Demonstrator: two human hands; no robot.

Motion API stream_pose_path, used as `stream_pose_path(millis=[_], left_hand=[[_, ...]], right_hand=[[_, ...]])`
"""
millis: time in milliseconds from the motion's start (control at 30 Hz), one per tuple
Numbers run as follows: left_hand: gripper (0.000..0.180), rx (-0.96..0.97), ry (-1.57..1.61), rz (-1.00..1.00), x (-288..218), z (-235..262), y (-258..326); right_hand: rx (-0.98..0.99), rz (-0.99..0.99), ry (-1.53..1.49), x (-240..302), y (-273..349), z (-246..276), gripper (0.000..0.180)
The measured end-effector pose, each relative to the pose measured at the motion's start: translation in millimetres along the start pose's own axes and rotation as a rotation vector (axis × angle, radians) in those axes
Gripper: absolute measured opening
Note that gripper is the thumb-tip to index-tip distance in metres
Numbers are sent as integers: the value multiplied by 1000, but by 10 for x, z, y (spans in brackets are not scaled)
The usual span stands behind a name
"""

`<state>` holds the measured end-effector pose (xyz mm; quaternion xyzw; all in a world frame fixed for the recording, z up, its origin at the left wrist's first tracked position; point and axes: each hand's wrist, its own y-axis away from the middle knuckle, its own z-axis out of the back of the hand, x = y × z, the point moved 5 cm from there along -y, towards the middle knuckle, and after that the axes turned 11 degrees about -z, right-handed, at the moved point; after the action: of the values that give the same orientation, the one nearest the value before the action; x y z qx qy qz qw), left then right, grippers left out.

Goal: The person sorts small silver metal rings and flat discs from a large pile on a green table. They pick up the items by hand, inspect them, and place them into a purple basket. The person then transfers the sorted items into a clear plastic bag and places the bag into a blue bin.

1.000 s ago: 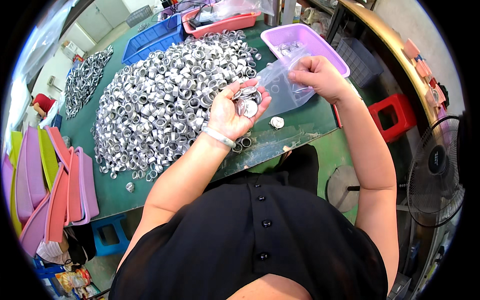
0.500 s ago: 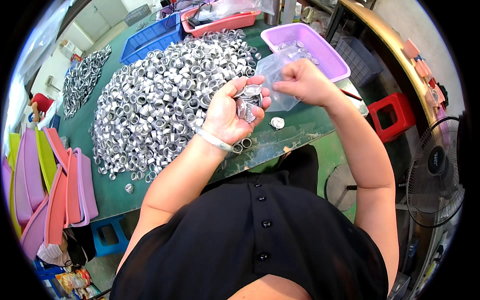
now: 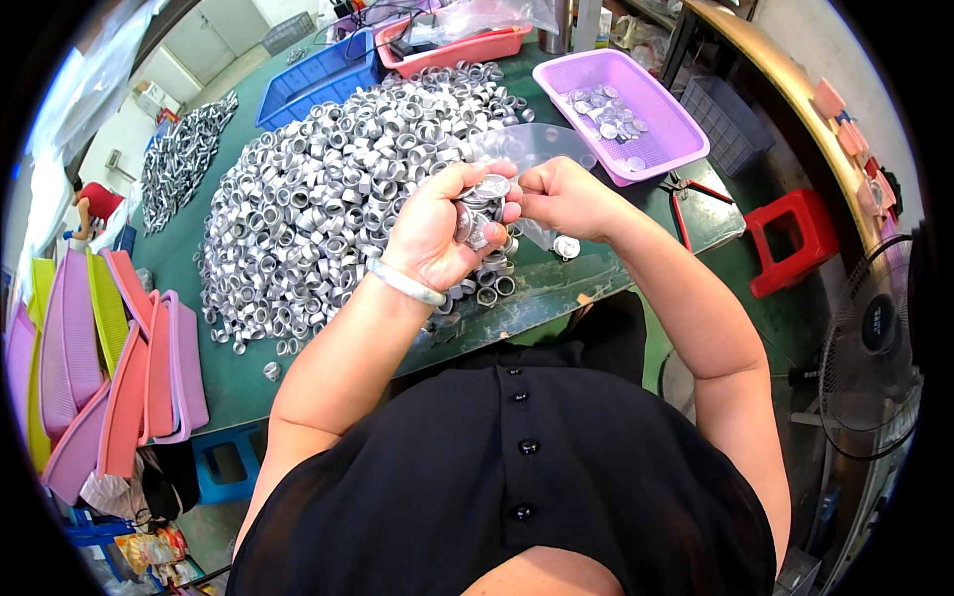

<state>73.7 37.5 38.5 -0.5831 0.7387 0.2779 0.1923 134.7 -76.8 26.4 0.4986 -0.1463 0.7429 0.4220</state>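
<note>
My left hand [image 3: 437, 223], palm up with fingers curled, cradles several round silver metal discs [image 3: 485, 204]. Close beside its fingertips, my right hand [image 3: 571, 202] is closed in a pinch; whatever lies between its fingers is hidden. A clear plastic bag [image 3: 532, 144] spreads behind and below the right hand, and I cannot tell whether the fingers grip it. One silver piece [image 3: 565, 247] lies on the green table [image 3: 542, 288] just under the right wrist. Left of both hands rises a large heap of silver metal rings [image 3: 328, 199].
A purple basket [image 3: 686, 149] with more discs stands at the far right, pliers [image 3: 686, 204] beside it. Blue [image 3: 288, 94] and pink [image 3: 447, 55] trays stand at the back. Stacked baskets [image 3: 129, 358] are at left, a red stool [image 3: 790, 238] and fan [image 3: 870, 348] at right.
My right hand has come down and left, close to my left hand's fingers. The plastic bag has shifted left and spread out. More of the purple basket's discs and the pliers show now.
</note>
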Motion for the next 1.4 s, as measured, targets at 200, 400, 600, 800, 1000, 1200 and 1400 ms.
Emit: stream_pose_path(millis=[200, 400, 600, 800, 1000, 1200, 1400], left_hand=[[28, -53, -66, -33, -18, 59, -2], [27, -76, -66, -20, 8, 30, -68], [22, -96, -68, 9, -17, 63, -249], [18, -188, -198, -195, -153, -59, -561], [21, -195, -257, -239, -195, 15, -1045], [19, -19, -455, -263, -153, -72, -1327], [20, 98, -847, -211, -204, -914, -1115]], right_hand=[[8, -4, -173, -27, 8, -51, 37], [-70, 132, -317, -117, -3, -7, 26], [-96, 259, -308, 160, 136, 107, 24], [-100, 349, -323, 276, 104, 84, 32], [-123, 369, -438, 301, 56, 51, 33], [-174, 407, -679, 254, -52, 304, 32], [-347, 330, -817, 235, -73, 806, 27]])
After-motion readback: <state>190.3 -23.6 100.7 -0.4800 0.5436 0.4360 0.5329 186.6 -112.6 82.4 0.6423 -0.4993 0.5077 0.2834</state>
